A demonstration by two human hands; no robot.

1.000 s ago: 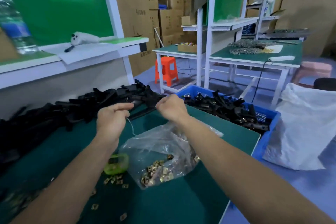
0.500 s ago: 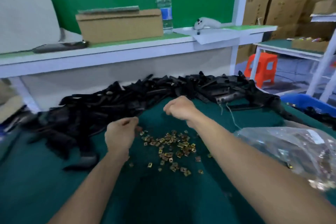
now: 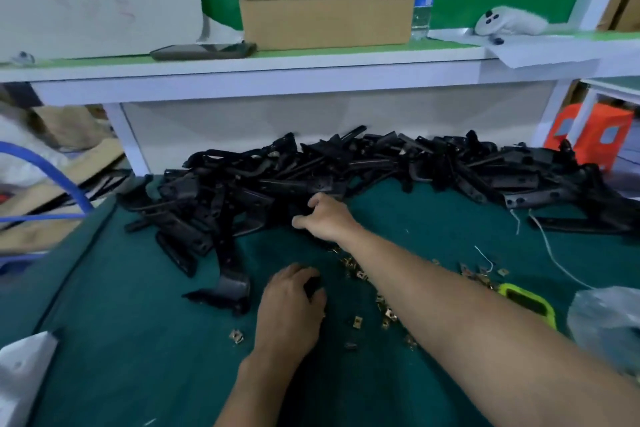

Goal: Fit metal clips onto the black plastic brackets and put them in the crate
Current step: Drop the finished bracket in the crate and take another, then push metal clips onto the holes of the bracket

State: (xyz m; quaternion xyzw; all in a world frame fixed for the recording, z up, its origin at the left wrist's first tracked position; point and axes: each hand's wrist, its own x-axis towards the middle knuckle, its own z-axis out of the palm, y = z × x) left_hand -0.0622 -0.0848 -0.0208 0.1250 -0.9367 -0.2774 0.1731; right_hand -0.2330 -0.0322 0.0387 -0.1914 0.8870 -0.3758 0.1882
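Left hand (image 3: 294,302) curled round small black part (image 3: 313,283); right hand (image 3: 325,218) on bracket pile (image 3: 242,191), grip unclear; clips (image 3: 356,270) scattered on mat (image 3: 138,340).

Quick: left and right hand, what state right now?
Left hand: curled round a small dark part.
Right hand: in the bracket pile; grip cannot be told.

The black plastic brackets (image 3: 381,163) are heaped in a long, tangled pile along the far edge of the green table (image 3: 121,305), from its left side to its right side. A single bracket (image 3: 225,288) is laid apart, nearer to the front. The metal clips (image 3: 356,270), small and brass-coloured, are scattered loosely in front of the pile, towards the right edge.
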